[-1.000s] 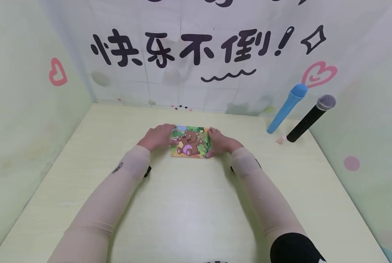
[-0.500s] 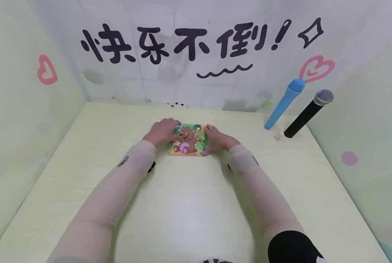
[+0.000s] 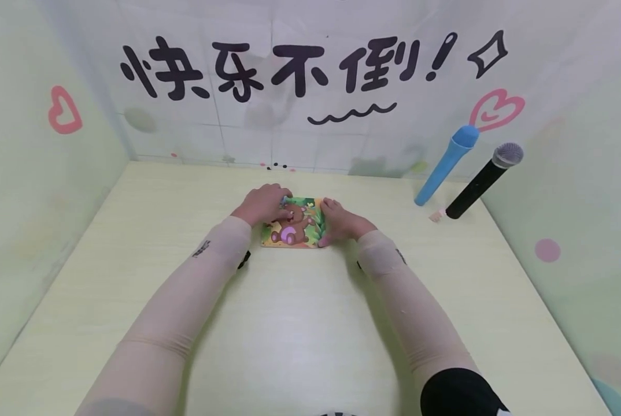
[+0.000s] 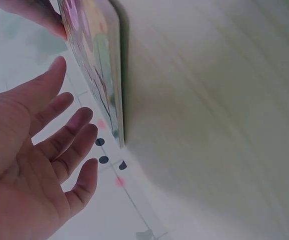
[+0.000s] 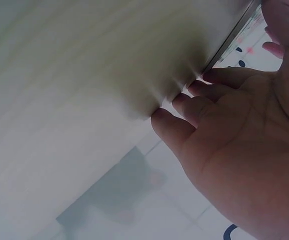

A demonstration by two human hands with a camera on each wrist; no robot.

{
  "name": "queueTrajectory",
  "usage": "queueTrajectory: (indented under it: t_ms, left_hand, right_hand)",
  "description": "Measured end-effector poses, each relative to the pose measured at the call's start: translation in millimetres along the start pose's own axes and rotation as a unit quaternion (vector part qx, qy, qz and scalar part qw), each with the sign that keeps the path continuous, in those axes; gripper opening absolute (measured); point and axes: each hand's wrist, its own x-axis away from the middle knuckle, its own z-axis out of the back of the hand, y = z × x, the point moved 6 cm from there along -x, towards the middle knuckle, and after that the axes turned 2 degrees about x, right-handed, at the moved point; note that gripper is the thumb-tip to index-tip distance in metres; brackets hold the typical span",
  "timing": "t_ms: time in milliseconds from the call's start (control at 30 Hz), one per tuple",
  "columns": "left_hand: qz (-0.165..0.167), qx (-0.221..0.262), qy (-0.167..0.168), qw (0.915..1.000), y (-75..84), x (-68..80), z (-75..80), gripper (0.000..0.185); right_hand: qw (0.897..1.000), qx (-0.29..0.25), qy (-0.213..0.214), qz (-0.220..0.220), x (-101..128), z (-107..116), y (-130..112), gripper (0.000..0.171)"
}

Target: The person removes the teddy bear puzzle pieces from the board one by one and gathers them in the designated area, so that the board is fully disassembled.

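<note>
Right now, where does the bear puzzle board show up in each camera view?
Head: the bear puzzle board lies flat at table centre, between the left hand and right hand.
Left wrist: its picture side and edge run down from the top left, beside the left hand's straight fingers.
Right wrist: only a thin edge shows at the top right, above the right hand's fingers.
Shared landmark: the pale wooden table.

Both arms stretched forward, left hand (image 3: 265, 204) fingers spread – relaxed, right hand (image 3: 339, 222) fingers straight
</note>
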Motion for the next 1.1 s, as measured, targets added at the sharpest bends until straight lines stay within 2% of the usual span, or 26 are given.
queueTrajectory:
  t_ms: [333, 500, 700, 933, 1100]
  left_hand:
    - [0.02, 0.005, 0.029, 0.9994, -25.2, 5.9, 10.2, 0.051]
    - [0.039, 0.007, 0.031, 0.9988, -32.6, 7.2, 11.6, 0.053]
    - [0.051, 0.023, 0.014, 0.9983, -36.2, 6.0, 6.7, 0.051]
    - [0.058, 0.045, 0.011, 0.9972, -34.2, 5.8, 6.0, 0.051]
    - [0.068, 0.029, 0.005, 0.9972, -32.2, 1.8, 2.4, 0.05]
  right_hand:
    - [1.0, 0.019, 0.002, 0.009, -1, -1, 0, 0.121]
    - [1.0, 0.015, -0.005, 0.008, 0, -1, 0, 0.12]
    - [1.0, 0.014, -0.005, 0.009, 1, -1, -1, 0.12]
    - [1.0, 0.013, -0.01, 0.004, 3, 1, -3, 0.119]
    - [1.0, 0.007, -0.014, 0.001, 6, 3, -6, 0.118]
